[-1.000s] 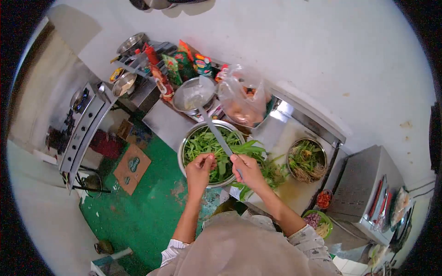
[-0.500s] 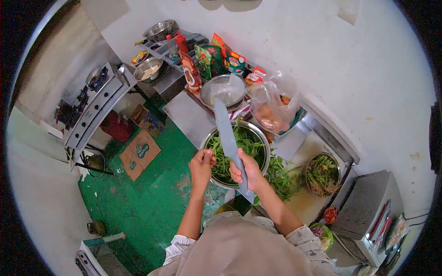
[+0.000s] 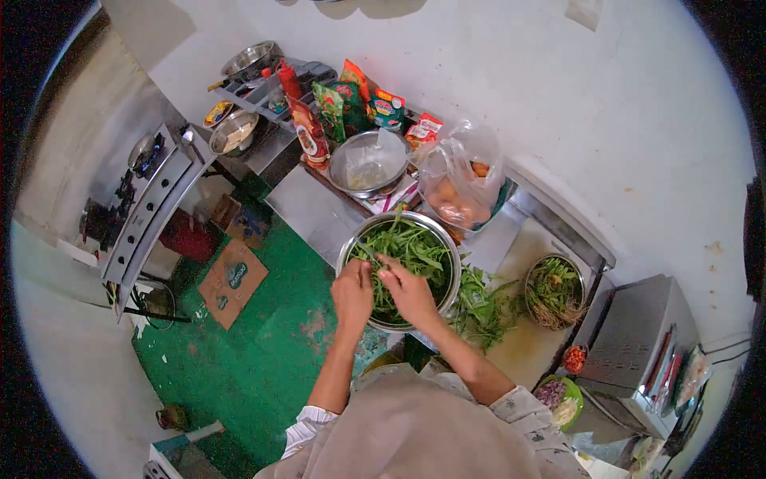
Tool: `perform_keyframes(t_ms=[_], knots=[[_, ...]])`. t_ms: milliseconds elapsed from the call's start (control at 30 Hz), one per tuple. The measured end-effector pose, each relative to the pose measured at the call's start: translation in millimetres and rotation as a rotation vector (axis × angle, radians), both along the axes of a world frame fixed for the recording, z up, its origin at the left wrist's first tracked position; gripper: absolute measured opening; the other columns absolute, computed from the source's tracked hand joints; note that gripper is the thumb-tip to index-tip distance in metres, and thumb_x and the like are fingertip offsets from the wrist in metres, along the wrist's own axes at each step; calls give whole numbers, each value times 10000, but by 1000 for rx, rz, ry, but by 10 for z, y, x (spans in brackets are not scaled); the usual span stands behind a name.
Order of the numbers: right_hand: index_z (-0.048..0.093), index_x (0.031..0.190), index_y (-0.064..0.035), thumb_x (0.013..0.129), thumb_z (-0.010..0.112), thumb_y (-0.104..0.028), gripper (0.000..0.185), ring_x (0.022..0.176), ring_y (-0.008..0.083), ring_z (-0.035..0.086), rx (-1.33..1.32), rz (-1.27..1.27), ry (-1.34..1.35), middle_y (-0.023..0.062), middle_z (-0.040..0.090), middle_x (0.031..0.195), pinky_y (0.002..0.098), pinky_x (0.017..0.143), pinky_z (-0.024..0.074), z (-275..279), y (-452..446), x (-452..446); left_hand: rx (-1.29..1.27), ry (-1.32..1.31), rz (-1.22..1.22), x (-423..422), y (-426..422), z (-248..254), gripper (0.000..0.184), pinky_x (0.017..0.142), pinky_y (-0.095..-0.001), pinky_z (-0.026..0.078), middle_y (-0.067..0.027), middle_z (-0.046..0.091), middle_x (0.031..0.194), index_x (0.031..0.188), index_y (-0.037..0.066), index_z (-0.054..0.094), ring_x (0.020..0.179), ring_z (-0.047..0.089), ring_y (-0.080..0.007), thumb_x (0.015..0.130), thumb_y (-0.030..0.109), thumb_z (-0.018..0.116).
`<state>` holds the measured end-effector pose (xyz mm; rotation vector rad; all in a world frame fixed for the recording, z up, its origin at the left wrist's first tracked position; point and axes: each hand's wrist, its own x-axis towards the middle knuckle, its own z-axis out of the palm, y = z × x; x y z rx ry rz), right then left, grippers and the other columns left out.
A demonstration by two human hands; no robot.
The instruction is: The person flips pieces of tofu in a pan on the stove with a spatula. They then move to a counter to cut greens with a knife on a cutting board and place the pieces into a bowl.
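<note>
Both hands are over a round metal bowl (image 3: 453, 279) full of cut leafy greens (image 3: 411, 249). My left hand (image 3: 353, 295) is closed at the bowl's left side, its fingertips pinching some greens. Close beside it, my right hand (image 3: 410, 297) is closed around the knife, which is turned edge-on and mostly hidden by the fingers; only a thin grey sliver shows near the fingertips. More leafy stems (image 3: 484, 307) lie on the worktop just right of the bowl.
Behind the bowl stand a metal basin (image 3: 351, 185), a plastic bag of orange-brown items (image 3: 455, 203) and seasoning packets (image 3: 387, 112). To the right are a bowl of rooted trimmings (image 3: 554, 291), chopped red pieces (image 3: 574, 359) and a green bowl (image 3: 570, 399). A stove (image 3: 152, 207) stands left.
The knife's broad grey blade, seen wide across the bowl before, has turned and dropped mostly out of sight. My right hand has moved left, nearer my left hand. The camera view has shifted.
</note>
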<state>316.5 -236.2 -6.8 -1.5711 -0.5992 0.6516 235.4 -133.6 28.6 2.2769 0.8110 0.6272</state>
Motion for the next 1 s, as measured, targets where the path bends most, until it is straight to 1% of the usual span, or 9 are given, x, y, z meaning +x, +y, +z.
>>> perform_keyframes(t_ms=[67, 133, 200, 333, 367, 467, 633, 900, 1000], knots=[[475, 1285, -85, 952, 477, -345, 422, 412, 56, 395, -87, -226, -161, -8, 429, 531, 212, 381, 310, -149, 41, 45, 94, -29, 19, -21, 1, 19, 241, 547, -390, 418, -164, 591, 697, 794, -1, 569, 584, 552, -316, 936, 172, 478], [493, 1255, -123, 952, 471, -364, 388, 404, 66, 392, -37, -237, 26, -8, 420, 527, 214, 375, 319, -58, -52, 96, 2, 4, 52, -104, 44, 112, 174, 578, -368, 447, -158, 628, 773, 857, -2, 594, 640, 600, -283, 911, 152, 532], [506, 1180, -129, 951, 461, -389, 349, 398, 86, 393, 138, -45, 735, -5, 414, 527, 210, 369, 325, 136, -163, 49, -136, -81, 31, -86, 115, -55, 141, 610, -358, 464, -155, 642, 802, 924, 3, 608, 674, 619, -271, 893, 131, 557], [487, 931, -109, 941, 451, -446, 339, 375, 98, 364, 399, 62, 1235, -6, 388, 522, 214, 345, 299, 205, -247, -56, -220, -142, -55, 76, 198, -362, 257, 696, -337, 499, -156, 667, 892, 1104, 28, 614, 769, 653, -250, 850, 66, 601], [480, 906, -112, 940, 425, -479, 372, 380, 99, 365, 349, 66, 1264, -11, 375, 517, 220, 345, 296, 219, -295, -83, -298, 5, -79, 70, 223, -402, 323, 812, -372, 479, -204, 621, 1061, 1164, 57, 597, 934, 620, -300, 843, 89, 611], [479, 903, -113, 947, 390, -495, 395, 386, 100, 373, 427, 299, 1275, -9, 383, 520, 223, 350, 303, 186, -532, -32, 119, -29, -145, 99, 253, -692, 376, 951, -397, 397, -224, 524, 1234, 1204, 79, 571, 1118, 516, -349, 834, 114, 626], [474, 886, -93, 888, 443, -583, 490, 367, 111, 361, 241, -59, 887, 0, 382, 507, 233, 346, 307, 733, -886, 196, 216, -7, -299, 472, 32, -550, 529, 1057, -581, 181, -184, 210, 1484, 1333, 184, 460, 1352, 212, -386, 880, 448, 532], [453, 802, -96, 945, 410, -485, 416, 355, 121, 374, 392, -371, 711, 13, 376, 495, 241, 333, 312, 831, -1634, 396, 507, 418, -524, 671, -91, -1120, 452, 1055, -634, 112, -95, 355, 1418, 1290, 236, 498, 1332, 272, -311, 874, 414, 502], [478, 996, -116, 961, 413, -428, 320, 351, 112, 370, 366, -540, 734, 8, 368, 494, 235, 326, 317, 831, -1854, 301, 496, 488, -472, 722, -184, -1062, 478, 1053, -642, 89, -115, 333, 1430, 1289, 229, 502, 1349, 232, -325, 854, 423, 535]])
